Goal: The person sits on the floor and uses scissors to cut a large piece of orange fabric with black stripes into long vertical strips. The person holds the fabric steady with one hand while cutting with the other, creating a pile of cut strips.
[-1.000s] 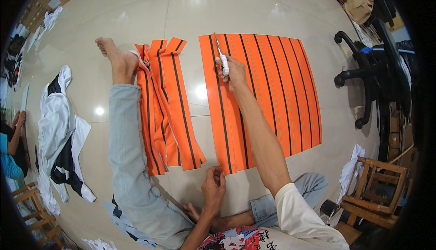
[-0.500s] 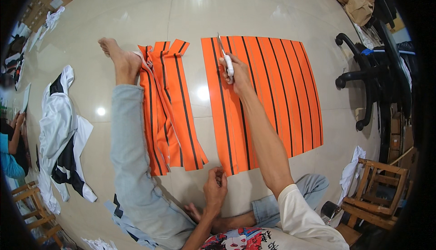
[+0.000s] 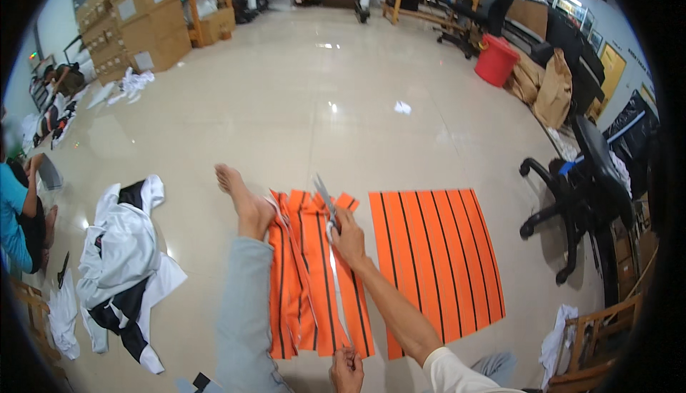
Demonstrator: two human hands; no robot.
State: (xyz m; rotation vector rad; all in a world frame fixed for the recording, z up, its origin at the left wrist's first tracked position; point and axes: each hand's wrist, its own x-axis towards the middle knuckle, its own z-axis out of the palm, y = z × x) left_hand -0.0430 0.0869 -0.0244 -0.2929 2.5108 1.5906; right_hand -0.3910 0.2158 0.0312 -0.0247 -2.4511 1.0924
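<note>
My right hand (image 3: 348, 238) grips white-handled scissors (image 3: 326, 199), the blades pointing away over the far end of a group of orange strips (image 3: 291, 286) with black stripes. The near end of the rightmost strip (image 3: 356, 314) is pinched in the fingers of my left hand (image 3: 348, 373). These strips lie partly overlapped and creased beside my outstretched left leg (image 3: 246, 300). To their right a larger orange sheet (image 3: 439, 264) with black stripes lies flat on the floor, partly under my right forearm.
Crumpled white and black garments (image 3: 121, 250) lie left of my leg, near another person (image 3: 18, 211) sitting at the edge. A black wheeled chair (image 3: 572, 214) and a wooden stool (image 3: 600, 339) stand right. Farther off are a red bucket (image 3: 495, 61) and stacked cartons (image 3: 146, 18).
The view has tilted up toward the room. A strip has come away from the sheet and moved left to the others, with my left hand at its near end and the scissors hand following.
</note>
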